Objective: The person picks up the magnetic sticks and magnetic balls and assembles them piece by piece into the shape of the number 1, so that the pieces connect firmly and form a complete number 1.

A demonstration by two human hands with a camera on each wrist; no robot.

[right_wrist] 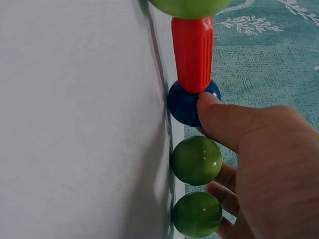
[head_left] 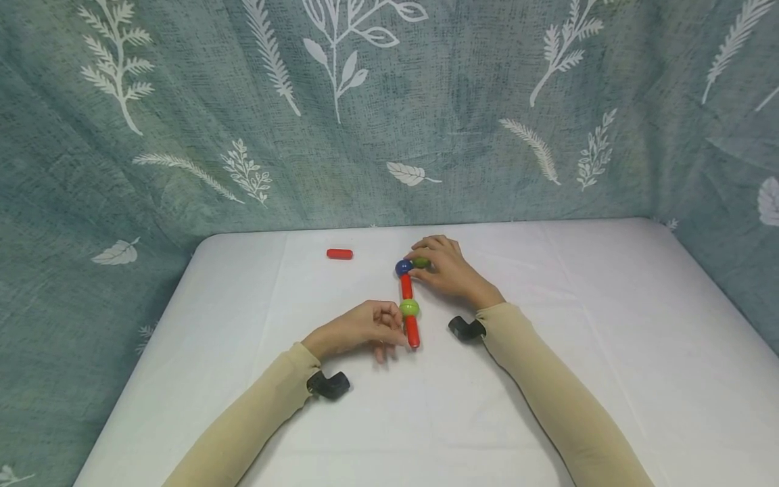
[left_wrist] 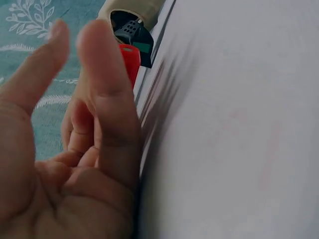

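A curtained-off spot, perhaps a makeshift studio: leaf-patterned cloth (head_left: pixel 341 155) hangs behind and beside the white tabletop (head_left: pixel 438 419).

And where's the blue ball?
In the head view, the blue ball is just left of the right hand, which pinches it, at the far end of a red stick.

Qty: 3 red rods (head_left: pixel 339 254), 3 grn balls (right_wrist: pixel 196 161), 1 blu ball (right_wrist: pixel 184 105), 2 hands (head_left: pixel 449 270), 1 wht tbl (head_left: pixel 395 433).

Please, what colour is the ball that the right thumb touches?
The ball is dark blue; it shows best in the right wrist view.
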